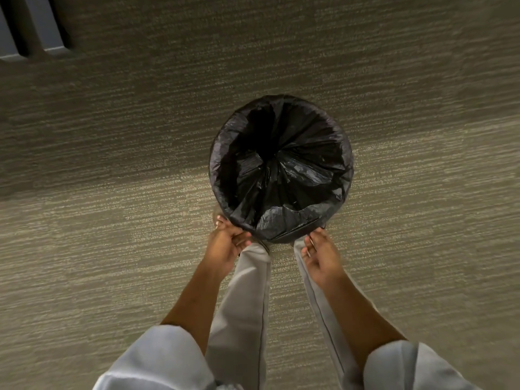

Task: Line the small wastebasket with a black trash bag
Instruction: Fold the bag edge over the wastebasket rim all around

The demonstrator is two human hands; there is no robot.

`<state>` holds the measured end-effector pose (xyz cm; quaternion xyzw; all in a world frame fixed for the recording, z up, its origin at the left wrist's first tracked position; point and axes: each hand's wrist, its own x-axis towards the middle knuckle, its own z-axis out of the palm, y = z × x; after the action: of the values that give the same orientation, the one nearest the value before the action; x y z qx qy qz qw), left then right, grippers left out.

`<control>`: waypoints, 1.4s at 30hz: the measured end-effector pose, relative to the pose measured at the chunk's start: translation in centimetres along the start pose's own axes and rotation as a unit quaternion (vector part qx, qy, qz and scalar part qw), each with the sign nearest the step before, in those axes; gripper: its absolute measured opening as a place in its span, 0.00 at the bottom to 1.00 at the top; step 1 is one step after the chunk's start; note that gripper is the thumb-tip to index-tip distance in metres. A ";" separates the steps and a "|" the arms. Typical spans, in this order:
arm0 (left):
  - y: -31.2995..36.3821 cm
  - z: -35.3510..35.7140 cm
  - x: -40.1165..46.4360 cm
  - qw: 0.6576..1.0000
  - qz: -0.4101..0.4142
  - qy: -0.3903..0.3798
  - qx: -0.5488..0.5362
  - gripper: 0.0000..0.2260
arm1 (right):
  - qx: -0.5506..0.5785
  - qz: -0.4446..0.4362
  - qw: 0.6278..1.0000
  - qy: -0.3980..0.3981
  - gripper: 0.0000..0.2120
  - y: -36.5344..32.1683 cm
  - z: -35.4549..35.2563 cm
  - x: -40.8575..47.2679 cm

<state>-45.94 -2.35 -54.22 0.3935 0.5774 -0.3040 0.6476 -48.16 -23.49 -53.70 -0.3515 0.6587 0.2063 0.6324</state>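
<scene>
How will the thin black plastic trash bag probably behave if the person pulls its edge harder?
The thin black plastic trash bag is probably floppy: it hangs in deep creases. Its glossy film looks slippery, so it may slide between the fingers of the left hand. It seems light and might lift out easily.

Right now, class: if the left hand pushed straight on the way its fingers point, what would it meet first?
The left hand would most likely meet the black bag folded over the bin's near rim; its fingertips already seem to touch it.

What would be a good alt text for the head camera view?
Seen from above, a black trash bag lines a round wastebasket on carpet, while the left hand and right hand hold its near rim.
</scene>
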 end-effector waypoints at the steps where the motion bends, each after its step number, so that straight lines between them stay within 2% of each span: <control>1: -0.1 0.1 0.3 1.000 0.002 0.004 -0.002 0.09 | 0.003 0.001 1.000 -0.001 0.08 0.0 0.1 0.2; 8: 0.2 0.3 1.4 0.996 -0.017 0.027 -0.078 0.09 | 0.126 0.018 0.991 -0.042 0.13 -0.7 0.1 0.5; 13: 0.6 0.2 1.4 0.986 -0.053 0.015 -0.159 0.10 | 0.130 -0.005 0.990 -0.059 0.22 -0.8 0.5 0.3; 17: 0.8 0.6 1.1 0.979 -0.052 0.005 -0.195 0.10 | 0.143 -0.010 0.989 -0.047 0.20 -0.9 1.2 0.7; 19: 1.2 0.8 1.0 0.979 -0.046 -0.001 -0.199 0.11 | 0.153 -0.017 0.987 -0.038 0.19 -1.0 1.5 0.9; 26: 2.2 1.8 0.6 0.980 -0.006 -0.025 -0.195 0.26 | 0.174 -0.050 0.983 -0.035 0.18 -1.4 1.7 0.8; 28: 2.4 1.9 0.5 0.982 0.008 -0.028 -0.186 0.25 | 0.167 -0.051 0.984 -0.044 0.19 -1.8 1.7 1.0; 31: 2.4 2.1 0.4 0.981 0.032 -0.028 -0.187 0.17 | 0.152 -0.053 0.986 -0.049 0.20 -2.4 1.9 1.1; 33: 2.3 2.2 0.5 0.979 0.041 -0.032 -0.199 0.19 | 0.145 -0.052 0.987 -0.049 0.20 -2.7 2.0 1.2; 37: 2.5 2.5 0.5 0.981 0.042 -0.028 -0.189 0.17 | 0.136 -0.064 0.987 -0.047 0.19 -2.9 1.6 1.1; 42: 2.3 1.5 0.5 0.990 0.065 -0.010 -0.126 0.15 | 0.132 -0.066 0.988 -0.034 0.17 -3.8 1.4 0.9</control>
<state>-43.10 -2.46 -54.34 0.3424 0.5776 -0.1897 0.7163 -44.39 -25.15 -54.11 -0.3001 0.6338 0.0870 0.7076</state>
